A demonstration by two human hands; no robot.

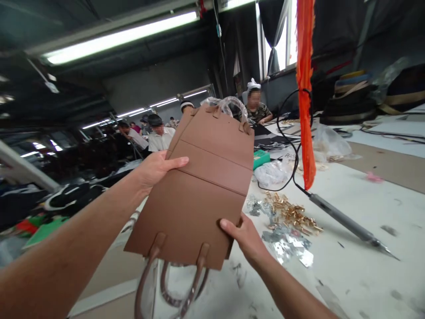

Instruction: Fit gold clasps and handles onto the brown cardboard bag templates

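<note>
Brown handbag panels (192, 208) hang in the air in front of me, tilted, with more than one layer visible at the edges. Handles wrapped in clear plastic stick out at the top, and brown handles (195, 288) dangle below. My left hand (159, 170) grips the left edge, thumb lying across the front face. On the lower right edge, my right hand (244, 232) is closed with its thumb on the front. The other fingers of both hands are mostly hidden behind the panels.
Gold-coloured metal pieces (292, 210) and silver plates (287, 243) lie on the white table (365, 283). A pen-like corded tool (345, 219) rests to their right, near a hanging orange strip (305, 97). Plastic bags (274, 173) and a green box (261, 158) sit farther back. Several people work beyond.
</note>
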